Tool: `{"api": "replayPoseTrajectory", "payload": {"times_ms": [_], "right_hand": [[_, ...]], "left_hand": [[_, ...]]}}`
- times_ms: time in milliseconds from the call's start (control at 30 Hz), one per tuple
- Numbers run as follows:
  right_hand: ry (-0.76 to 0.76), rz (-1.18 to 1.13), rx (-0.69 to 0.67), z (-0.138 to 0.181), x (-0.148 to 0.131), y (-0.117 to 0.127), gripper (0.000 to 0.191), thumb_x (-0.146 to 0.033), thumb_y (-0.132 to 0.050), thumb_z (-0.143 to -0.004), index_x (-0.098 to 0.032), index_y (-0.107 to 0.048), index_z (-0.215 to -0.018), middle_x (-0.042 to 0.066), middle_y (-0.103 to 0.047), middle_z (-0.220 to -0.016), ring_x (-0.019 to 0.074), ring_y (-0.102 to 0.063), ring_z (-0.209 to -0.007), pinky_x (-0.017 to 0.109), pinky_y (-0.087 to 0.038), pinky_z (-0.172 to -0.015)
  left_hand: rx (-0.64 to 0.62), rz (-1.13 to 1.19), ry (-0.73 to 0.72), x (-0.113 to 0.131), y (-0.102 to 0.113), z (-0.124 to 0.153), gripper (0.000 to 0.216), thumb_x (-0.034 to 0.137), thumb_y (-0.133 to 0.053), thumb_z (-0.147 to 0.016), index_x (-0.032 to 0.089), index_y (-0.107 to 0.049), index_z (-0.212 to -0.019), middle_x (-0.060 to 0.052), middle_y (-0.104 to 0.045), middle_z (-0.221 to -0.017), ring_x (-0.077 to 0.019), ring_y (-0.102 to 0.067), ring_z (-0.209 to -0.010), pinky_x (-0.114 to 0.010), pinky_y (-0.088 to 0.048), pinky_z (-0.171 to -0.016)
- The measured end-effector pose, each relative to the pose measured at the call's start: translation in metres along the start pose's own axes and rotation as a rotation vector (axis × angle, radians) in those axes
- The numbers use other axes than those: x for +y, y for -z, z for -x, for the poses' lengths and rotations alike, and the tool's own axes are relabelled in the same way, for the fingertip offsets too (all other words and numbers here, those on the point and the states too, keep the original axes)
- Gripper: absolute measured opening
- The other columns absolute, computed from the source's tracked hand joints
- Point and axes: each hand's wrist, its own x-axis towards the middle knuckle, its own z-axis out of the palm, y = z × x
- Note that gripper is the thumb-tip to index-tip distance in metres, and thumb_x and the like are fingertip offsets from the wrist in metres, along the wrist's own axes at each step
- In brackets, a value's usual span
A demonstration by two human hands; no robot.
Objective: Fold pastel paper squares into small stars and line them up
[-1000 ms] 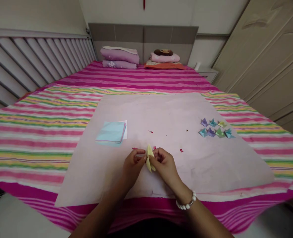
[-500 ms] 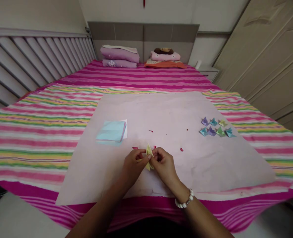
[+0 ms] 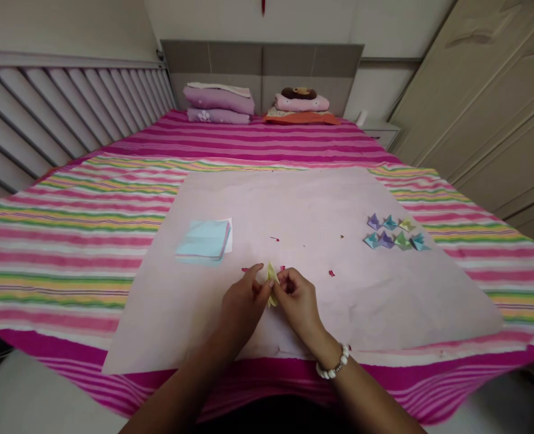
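A small folded piece of yellow paper (image 3: 271, 275) stands between my two hands, above the near middle of the pale sheet (image 3: 294, 205). My right hand (image 3: 298, 296) pinches it from the right between thumb and fingers. On the other side, my left hand (image 3: 244, 300) has its thumb tip against the paper, with the index finger stretched out past it. The paper's lower part is partly hidden by my fingers. A stack of square light-blue paper (image 3: 202, 239) lies beyond my left hand, with pink and white edges showing under the top sheet.
Several folded paper shapes (image 3: 386, 240) in purple, blue, green and yellow sit in two rows at the right. Small red scraps (image 3: 331, 273) are scattered on the sheet. A striped bedspread (image 3: 90, 241) surrounds it; folded bedding (image 3: 219, 103) is piled by the headboard (image 3: 231, 57).
My left index finger has lifted off the yellow paper and now points forward. The left hand has shifted slightly left; the right hand keeps its pinch in nearly the same place.
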Motion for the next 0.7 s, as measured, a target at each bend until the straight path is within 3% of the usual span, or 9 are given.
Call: {"api": "replayPoseTrajectory", "payload": {"times_ms": [100, 233, 333, 467, 700], "right_hand": [[0.020, 0.040, -0.001, 0.000, 0.000, -0.001, 0.016, -0.030, -0.057, -0.080, -0.020, -0.052, -0.069, -0.004, -0.048, -0.057, 0.0110, -0.044, -0.052, 0.023, -0.035, -0.049], [0.032, 0.056, -0.004, 0.000, -0.002, 0.000, 0.014, -0.028, -0.058, -0.081, -0.020, -0.054, -0.070, -0.004, -0.049, -0.058, 0.0117, -0.044, -0.052, 0.024, -0.036, -0.049], [0.084, 0.079, -0.008, -0.001, -0.004, 0.002, 0.007, -0.019, -0.056, -0.080, -0.019, -0.063, -0.078, 0.000, -0.055, -0.069, 0.0133, -0.050, -0.059, 0.025, -0.040, -0.054], [0.148, 0.110, 0.017, -0.002, -0.005, 0.003, 0.019, -0.012, -0.053, -0.077, -0.019, -0.068, -0.085, 0.004, -0.059, -0.082, 0.0155, -0.055, -0.068, 0.027, -0.044, -0.060], [0.053, 0.094, 0.028, -0.005, 0.005, 0.000, 0.006, -0.018, -0.057, -0.075, -0.018, -0.062, -0.079, 0.002, -0.059, -0.078, 0.0115, -0.049, -0.052, 0.025, -0.041, -0.049]], "left_hand": [[-0.022, -0.018, -0.052, 0.000, -0.002, -0.001, 0.035, 0.030, -0.047, -0.088, 0.017, -0.057, -0.119, 0.002, -0.061, -0.065, -0.0141, -0.054, -0.056, -0.025, -0.035, -0.057], [-0.050, -0.099, -0.120, 0.004, 0.001, -0.002, 0.020, 0.021, -0.043, -0.087, 0.018, -0.062, -0.082, 0.002, -0.055, -0.060, -0.0128, -0.046, -0.052, -0.025, -0.027, -0.052], [-0.046, -0.102, -0.124, 0.006, 0.003, -0.003, 0.018, 0.018, -0.044, -0.084, 0.020, -0.062, -0.085, 0.002, -0.055, -0.060, -0.0127, -0.046, -0.052, -0.025, -0.028, -0.053], [-0.031, -0.039, -0.111, 0.003, -0.001, -0.004, 0.023, 0.017, -0.046, -0.082, 0.022, -0.064, -0.093, 0.003, -0.057, -0.063, -0.0129, -0.049, -0.055, -0.024, -0.031, -0.056], [-0.055, 0.060, -0.068, -0.005, -0.009, -0.005, 0.014, 0.021, -0.048, -0.082, 0.019, -0.062, -0.083, 0.004, -0.051, -0.056, -0.0114, -0.045, -0.050, -0.023, -0.029, -0.051]]}}
